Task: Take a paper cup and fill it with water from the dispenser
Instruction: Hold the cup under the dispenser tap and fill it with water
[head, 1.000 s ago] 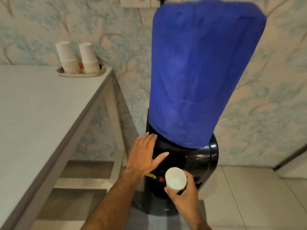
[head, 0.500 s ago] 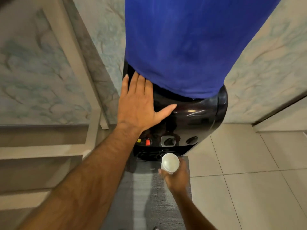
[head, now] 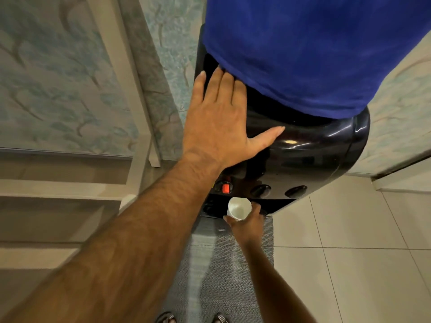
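Note:
A black water dispenser [head: 310, 157] stands against the wall, its bottle under a blue cloth cover [head: 310, 52]. My left hand [head: 219, 122] lies flat on the dispenser's top left, fingers spread, holding nothing. Low down, my right hand [head: 248, 221] grips a white paper cup [head: 239, 208], mouth up, just below the row of taps. A tap with a red tab [head: 225, 188] sits up and left of the cup, and two black taps [head: 261, 190] lie to its upper right. I cannot tell whether there is water in the cup.
A pale table leg and frame [head: 130, 85] stand close on the left, with shelves [head: 58, 190] below. A grey mat [head: 221, 264] covers the floor in front of the dispenser; beige tiles [head: 349, 252] spread right. My sandalled feet [head: 193, 318] show at the bottom edge.
My head has tilted down and closer, so the table top and stacked cups left the view. My left hand settled flat on the dispenser's top. My right hand lowered the cup to below the taps.

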The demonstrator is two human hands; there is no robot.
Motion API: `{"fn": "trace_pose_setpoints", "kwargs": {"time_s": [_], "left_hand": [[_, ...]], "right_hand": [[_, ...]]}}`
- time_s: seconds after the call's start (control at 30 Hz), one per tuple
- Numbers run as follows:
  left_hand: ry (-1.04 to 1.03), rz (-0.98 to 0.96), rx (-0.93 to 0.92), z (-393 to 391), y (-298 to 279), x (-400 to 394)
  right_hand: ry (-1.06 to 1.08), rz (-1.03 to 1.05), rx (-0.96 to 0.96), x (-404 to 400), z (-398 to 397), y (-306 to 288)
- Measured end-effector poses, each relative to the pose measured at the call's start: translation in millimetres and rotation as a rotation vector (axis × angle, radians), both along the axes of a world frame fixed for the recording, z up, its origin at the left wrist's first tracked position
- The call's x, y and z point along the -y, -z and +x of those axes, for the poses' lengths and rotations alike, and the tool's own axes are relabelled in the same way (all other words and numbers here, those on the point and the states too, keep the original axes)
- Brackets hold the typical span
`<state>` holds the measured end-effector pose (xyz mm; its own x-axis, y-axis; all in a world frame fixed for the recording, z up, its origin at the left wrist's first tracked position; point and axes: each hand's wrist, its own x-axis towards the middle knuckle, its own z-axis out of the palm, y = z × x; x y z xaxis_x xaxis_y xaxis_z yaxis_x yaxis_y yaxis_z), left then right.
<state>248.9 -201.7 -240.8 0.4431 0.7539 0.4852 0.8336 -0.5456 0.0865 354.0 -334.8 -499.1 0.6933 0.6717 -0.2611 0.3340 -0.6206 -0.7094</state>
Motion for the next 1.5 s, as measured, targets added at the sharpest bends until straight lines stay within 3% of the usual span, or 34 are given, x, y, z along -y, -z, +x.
{"fn": "trace_pose_setpoints", "kwargs": {"time_s": [0.3,0.5,0.63,0.77,1.13,1.5], "left_hand": [[-0.01,0.019,-0.009,0.5,1.8,0.7],[-0.005,-0.006,-0.025,-0.1,-2.3,1.6],[-0.006,-0.012,-0.026,-1.0,-3.1,2.2],[-0.002,-0.008,-0.019,-0.4,-3.2,2.6],[-0.006,-0.013,-0.026,-0.4,-3.6,3.8],[-0.003,-0.015,-0.012,-0.6,-2.8,2.6]], "right_hand": [[0.053,0.135,-0.002,5.8,-1.6,-6.6],[0.249,0.458,-0.337,47.7,-6.0,-71.6],[0.254,0.582,-0.51,42.2,-4.3,-116.1],[0.265,0.567,-0.595,25.4,-5.4,-132.8],[0.351,0.433,-0.5,4.6,-2.1,-133.5],[0.377,0.441,-0.49,-0.1,-3.8,-129.1]]}}
